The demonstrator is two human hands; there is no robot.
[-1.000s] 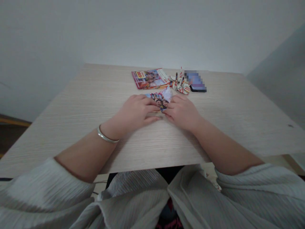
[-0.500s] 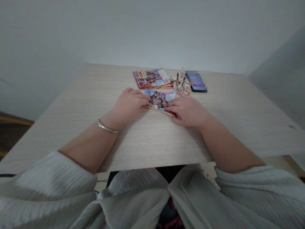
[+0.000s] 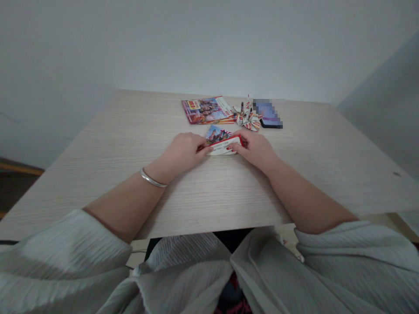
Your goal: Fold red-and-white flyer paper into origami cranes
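Observation:
A printed paper leaflet point(image 3: 219, 147) is held between my two hands over the middle of the table. Its near part is folded up, showing a whitish underside with a red border, while the colourful photo side shows behind it. My left hand point(image 3: 188, 150) is closed on the leaflet's left end, thumb in front. At the right end, my right hand point(image 3: 253, 148) pinches the folded part, its thumb on the whitish side. Fingers behind the paper are partly hidden.
Behind the leaflet lies a small stack of similar flyers point(image 3: 206, 110). Beside it stands a folded paper figure point(image 3: 248, 118), with a phone point(image 3: 270, 115) to its right. The pale wooden table point(image 3: 114, 144) meets a wall at the back.
The leaflet's near edge has been lifted and folded up, so its whitish underside now shows. Both thumbs have come to the front of the paper.

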